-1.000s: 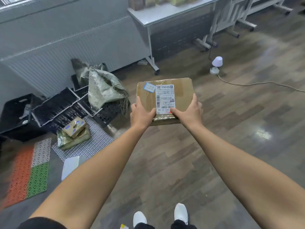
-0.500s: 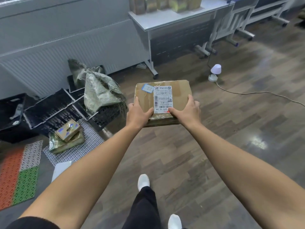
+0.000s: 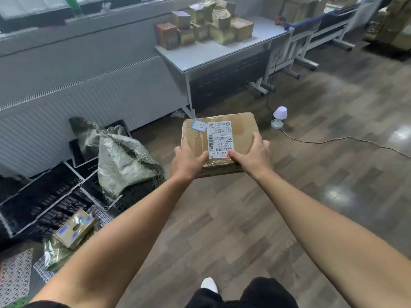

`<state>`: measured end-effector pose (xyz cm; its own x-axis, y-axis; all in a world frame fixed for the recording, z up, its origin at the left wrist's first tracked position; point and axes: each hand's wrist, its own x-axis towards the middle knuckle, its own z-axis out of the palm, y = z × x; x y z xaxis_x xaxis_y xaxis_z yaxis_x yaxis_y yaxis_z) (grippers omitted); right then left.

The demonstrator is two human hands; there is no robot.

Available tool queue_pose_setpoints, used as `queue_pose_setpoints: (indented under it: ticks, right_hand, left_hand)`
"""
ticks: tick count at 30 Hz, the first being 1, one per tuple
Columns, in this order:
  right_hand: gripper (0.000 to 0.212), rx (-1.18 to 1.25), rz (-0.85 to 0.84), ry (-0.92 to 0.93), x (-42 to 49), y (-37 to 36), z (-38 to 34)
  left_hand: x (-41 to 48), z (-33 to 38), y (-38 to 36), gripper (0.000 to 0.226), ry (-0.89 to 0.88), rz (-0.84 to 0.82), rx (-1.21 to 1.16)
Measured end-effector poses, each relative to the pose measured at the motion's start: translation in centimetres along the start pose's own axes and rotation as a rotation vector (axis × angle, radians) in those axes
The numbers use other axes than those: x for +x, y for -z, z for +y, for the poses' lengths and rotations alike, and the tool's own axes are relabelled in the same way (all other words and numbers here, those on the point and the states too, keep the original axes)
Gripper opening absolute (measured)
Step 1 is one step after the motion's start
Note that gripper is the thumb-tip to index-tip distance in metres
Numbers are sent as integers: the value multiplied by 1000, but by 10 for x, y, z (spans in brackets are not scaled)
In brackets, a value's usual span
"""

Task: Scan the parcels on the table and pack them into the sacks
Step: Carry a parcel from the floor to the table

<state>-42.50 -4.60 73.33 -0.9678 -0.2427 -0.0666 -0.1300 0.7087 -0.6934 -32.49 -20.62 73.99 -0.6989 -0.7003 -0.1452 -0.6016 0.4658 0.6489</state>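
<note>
On parcel (image 3: 241,130), label (image 3: 220,138) text unreadable; underside hidden.

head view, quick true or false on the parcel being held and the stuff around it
1. The left hand and right hand both hold the brown parcel. True.
2. Its white label faces the floor. False: it faces up, towards the camera.
3. More parcels stand on the grey table. True.
4. The woven sack lies on that table. False: it lies on black crates on the floor.
</note>
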Motion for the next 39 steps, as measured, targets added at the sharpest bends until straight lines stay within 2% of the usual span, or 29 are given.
queue_pose_setpoints:
  ticks: [11,22,31,39]
  right_hand:
    - [104,-6,10,4,144,-7,-20]
    - [104,-16,-56,66,318,8,-48]
    - [99,-60,-119,50,420,-9,-70]
    - [99,-159,-111,27,547,-53,-120]
  left_hand:
    - [134,63,-18,75,-5,-5,26]
    - [273,148,-41,83,35,93,42]
    - [374,170,-62,80,74,61,14]
    - [523,182,-62,81,38,28,-39]
